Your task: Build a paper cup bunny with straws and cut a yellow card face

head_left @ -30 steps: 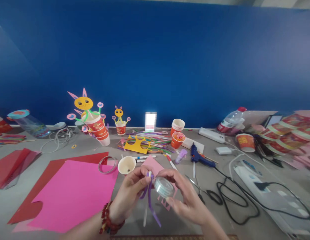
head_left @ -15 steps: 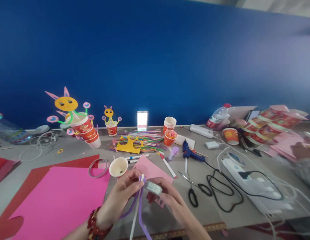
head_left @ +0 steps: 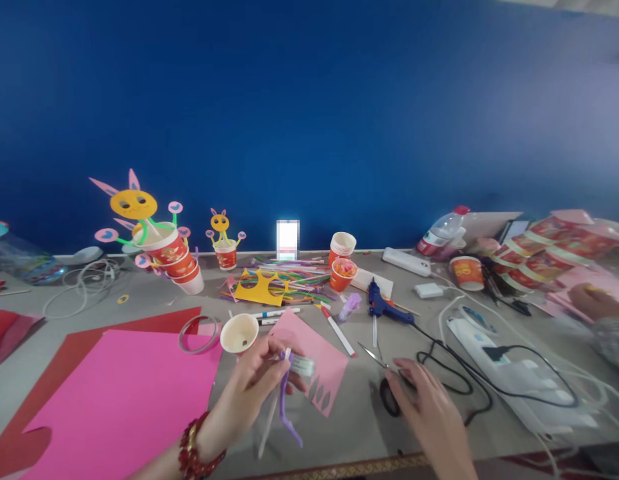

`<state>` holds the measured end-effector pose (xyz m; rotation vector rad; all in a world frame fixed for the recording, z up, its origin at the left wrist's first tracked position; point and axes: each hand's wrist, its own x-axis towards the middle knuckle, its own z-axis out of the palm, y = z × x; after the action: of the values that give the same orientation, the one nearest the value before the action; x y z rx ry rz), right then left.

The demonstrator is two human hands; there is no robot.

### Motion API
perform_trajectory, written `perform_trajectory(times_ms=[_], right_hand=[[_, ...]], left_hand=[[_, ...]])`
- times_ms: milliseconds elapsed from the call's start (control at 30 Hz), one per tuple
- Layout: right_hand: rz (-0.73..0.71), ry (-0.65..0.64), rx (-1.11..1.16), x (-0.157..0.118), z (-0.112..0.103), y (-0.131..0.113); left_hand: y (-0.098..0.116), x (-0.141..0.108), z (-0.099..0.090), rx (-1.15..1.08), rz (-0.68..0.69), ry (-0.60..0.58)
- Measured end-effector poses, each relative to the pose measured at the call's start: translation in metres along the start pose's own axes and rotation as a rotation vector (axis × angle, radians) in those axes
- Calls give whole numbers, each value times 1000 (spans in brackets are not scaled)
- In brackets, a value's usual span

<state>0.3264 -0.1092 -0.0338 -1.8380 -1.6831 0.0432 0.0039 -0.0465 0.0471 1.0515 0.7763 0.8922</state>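
Observation:
Purple and white pipe cleaners (head_left: 285, 400) are pinched together near one end in my left hand (head_left: 254, 383), their loose ends hanging down. A roll of clear tape (head_left: 303, 366) sits against the fingers of that hand, apparently joined to the pinched end. My right hand (head_left: 429, 403) is over the black handles of the scissors (head_left: 388, 399), thumb and fingers apart. Whether its fingertips touch the handles is unclear, and the hand hides part of one loop. A white-lined paper cup (head_left: 240, 334) stands just beyond my left hand.
Pink card (head_left: 309, 340) with cut-out shapes lies between my hands; magenta paper (head_left: 129, 393) covers the left side. A blue glue gun (head_left: 384, 307) and its black cord lie beyond the scissors, near a power strip (head_left: 514, 373). Another person's hand (head_left: 589, 301) is at far right.
My right hand has left the tape roll and moved right to the scissors. The tape roll now stays by my left hand, which still pinches the pipe cleaners.

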Motion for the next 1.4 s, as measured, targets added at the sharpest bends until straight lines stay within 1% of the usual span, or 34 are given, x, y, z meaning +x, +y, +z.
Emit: perform_trajectory(times_ms=[67,133,167,267,367,533,600,667,700,800,867,933,1000,1100,1200,1267,1333,1400], right_hand=[[-164,1,-196,-14,-5,22],[-344,-78,-361,-28,-8,37],[-404,-84,-430,-34,-8,41],[-491,-98,-572,-44,-10,47],[-507,-149,-627,-42,-14,46],[-380,-298,-621,-33,-27,42],[-328,-381,-549,-30,-32,40],[-228,-428,-439,-27,-36,37],[-148,-425,-375,-26,-37,36],[154,-374,-139,-26,-40,33],[315,-358,42,-27,-41,32],[410,-338,215,-27,-42,29],[472,-282,354,-27,-40,24],[520,-229,497,-27,-34,14],[523,-278,540,-29,-31,9],[480,-336,495,-31,-31,9],[399,-401,408,-33,-33,9],[308,-421,294,-36,-33,8]], left_hand=[[-2,3,1,-102,-9,-8],[-4,6,2,-225,-52,-13],[-5,7,3,-274,-79,-11],[-6,7,6,-358,-130,5],[-7,6,9,-410,-130,29],[-8,3,12,-494,-115,68],[-8,4,12,-523,-101,85],[-9,5,12,-553,-82,99],[-9,6,12,-564,-73,103],[-10,6,11,-572,-51,93],[-10,7,11,-560,-35,72],[-10,7,11,-539,-26,58],[-11,7,12,-517,-25,46],[-12,7,13,-492,-23,31],[-12,7,12,-467,-22,27],[-11,8,11,-459,-25,30],[-11,9,10,-453,-30,42],[-12,9,11,-447,-37,49]])
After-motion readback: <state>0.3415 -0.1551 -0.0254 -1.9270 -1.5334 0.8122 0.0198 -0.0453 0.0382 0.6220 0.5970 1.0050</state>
